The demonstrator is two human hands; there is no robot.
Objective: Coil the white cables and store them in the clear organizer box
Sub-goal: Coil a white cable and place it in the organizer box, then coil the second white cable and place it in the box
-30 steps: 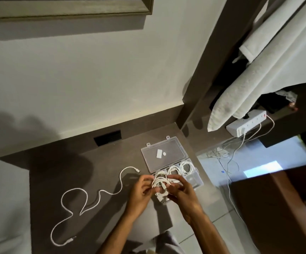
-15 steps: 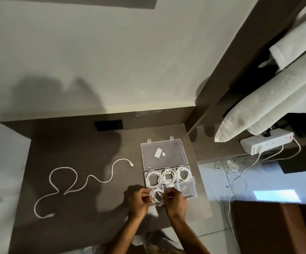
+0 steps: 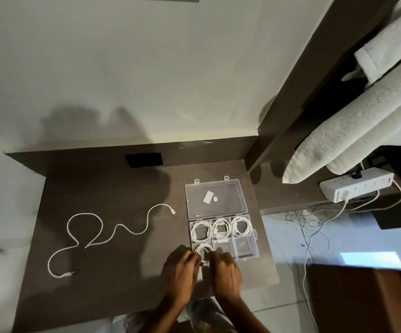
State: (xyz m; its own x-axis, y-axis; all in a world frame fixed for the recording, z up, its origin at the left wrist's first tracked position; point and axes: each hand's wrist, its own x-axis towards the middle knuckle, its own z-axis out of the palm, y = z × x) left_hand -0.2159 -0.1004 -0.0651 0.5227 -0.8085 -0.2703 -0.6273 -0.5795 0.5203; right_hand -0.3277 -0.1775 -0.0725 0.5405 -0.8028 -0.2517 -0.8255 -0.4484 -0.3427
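A clear organizer box (image 3: 245, 248) lies on the dark desk with its lid (image 3: 215, 199) flipped open behind it. Its back row holds three coiled white cables, one per compartment (image 3: 221, 229). Another coiled white cable (image 3: 203, 249) sits in the front-left compartment, with my left hand (image 3: 182, 272) and my right hand (image 3: 224, 271) both pinching it at its near side. A long loose white cable (image 3: 98, 234) snakes across the desk to the left of the box.
The desk (image 3: 113, 284) ends at a wall behind and a drop to tiled floor on the right. A white power strip (image 3: 356, 187) with plugged cords sits on a ledge at right, under hanging white towels (image 3: 353, 131). A dark slot (image 3: 143, 160) is in the back panel.
The hands have carried the coiled cable from above the box down into the front-left compartment. The camera has tilted and pulled back, so the desk shows more fully.
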